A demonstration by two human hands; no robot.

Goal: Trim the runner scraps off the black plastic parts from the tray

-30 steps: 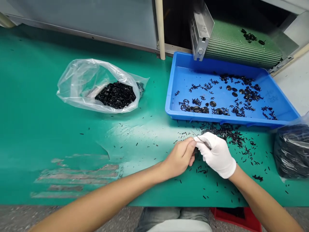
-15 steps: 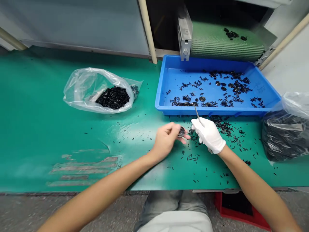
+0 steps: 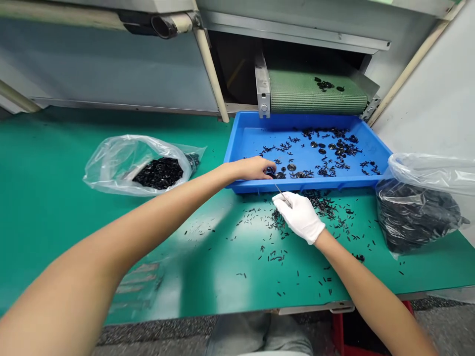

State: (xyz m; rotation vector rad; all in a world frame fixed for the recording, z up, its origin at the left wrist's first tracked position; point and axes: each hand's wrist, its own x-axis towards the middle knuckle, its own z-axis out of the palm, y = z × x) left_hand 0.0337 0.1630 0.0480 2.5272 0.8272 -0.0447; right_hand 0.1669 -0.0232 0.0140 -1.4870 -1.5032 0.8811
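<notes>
My bare left hand (image 3: 254,168) reaches over the front rim of the blue tray (image 3: 252,136). Its fingertips close on a black round part (image 3: 270,173) among the loose black pieces in the tray. My right hand (image 3: 301,216), in a white glove, rests on the green table (image 3: 55,207) just in front of the tray. It pinches a thin metal pick (image 3: 282,193) that points up and to the left. Many short black slivers (image 3: 326,205) lie scattered around the gloved hand.
A clear bag of black rings (image 3: 159,172) lies at the left. At the right edge sits a second bag, full of black parts (image 3: 415,215). Behind the tray a green conveyor belt (image 3: 315,94) carries a few black parts. A slanted pole (image 3: 210,64) stands left of the belt.
My left hand has moved from in front of the gloved hand up into the blue tray. The gloved hand stayed by the slivers with the pick. The view tilted upward.
</notes>
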